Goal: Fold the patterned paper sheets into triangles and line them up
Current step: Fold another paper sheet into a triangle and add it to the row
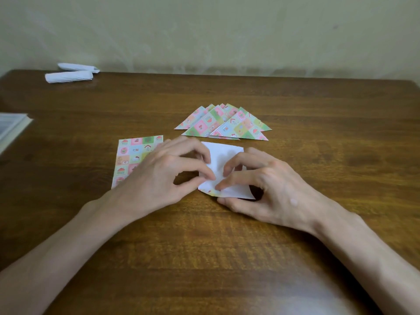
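A square paper sheet lies white side up at the middle of the wooden table, its near corner curling up to show the pattern. My left hand pinches its left edge with curled fingers. My right hand pinches the near corner between thumb and fingertips. To the left, partly under my left hand, sits a flat stack of patterned sheets, pattern side up. Behind the sheet, several folded patterned triangles overlap in a fanned row.
Two rolled white paper bundles lie at the table's far left corner by the wall. A white book or tray edge pokes in at the left border.
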Demonstrator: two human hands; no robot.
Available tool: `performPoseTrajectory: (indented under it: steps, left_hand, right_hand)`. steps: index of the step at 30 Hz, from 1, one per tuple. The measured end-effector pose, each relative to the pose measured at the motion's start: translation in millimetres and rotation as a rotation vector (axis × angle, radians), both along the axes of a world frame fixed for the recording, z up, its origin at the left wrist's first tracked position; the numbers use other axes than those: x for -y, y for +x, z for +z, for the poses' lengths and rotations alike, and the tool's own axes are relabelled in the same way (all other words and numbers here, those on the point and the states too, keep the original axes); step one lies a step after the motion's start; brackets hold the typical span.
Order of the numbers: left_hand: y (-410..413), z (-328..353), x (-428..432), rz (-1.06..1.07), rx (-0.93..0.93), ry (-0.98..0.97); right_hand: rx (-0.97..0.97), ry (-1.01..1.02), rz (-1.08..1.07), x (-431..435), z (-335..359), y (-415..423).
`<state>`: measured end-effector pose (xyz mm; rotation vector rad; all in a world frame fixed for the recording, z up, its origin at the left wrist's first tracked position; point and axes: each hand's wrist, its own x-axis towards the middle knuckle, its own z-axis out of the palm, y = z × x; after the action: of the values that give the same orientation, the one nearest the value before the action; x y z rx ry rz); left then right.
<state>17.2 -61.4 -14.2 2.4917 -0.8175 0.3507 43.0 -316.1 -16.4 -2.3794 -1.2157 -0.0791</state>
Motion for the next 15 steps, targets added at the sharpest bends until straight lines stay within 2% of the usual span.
performPoseTrajectory:
  steps: [5, 15]
  left_hand:
    - [-7.3, 1.8, -7.6, -0.078, -0.143, -0.018]
    - [-6.0, -0.4, -2.3, 0.029, -0.201, -0.062]
  right_hand:
    - [-0.068, 0.058, -0.033, -0.4, -1.2, 0.9]
    - [-0.213, 0.132, -0.097, -1.7, -1.1, 1.2]
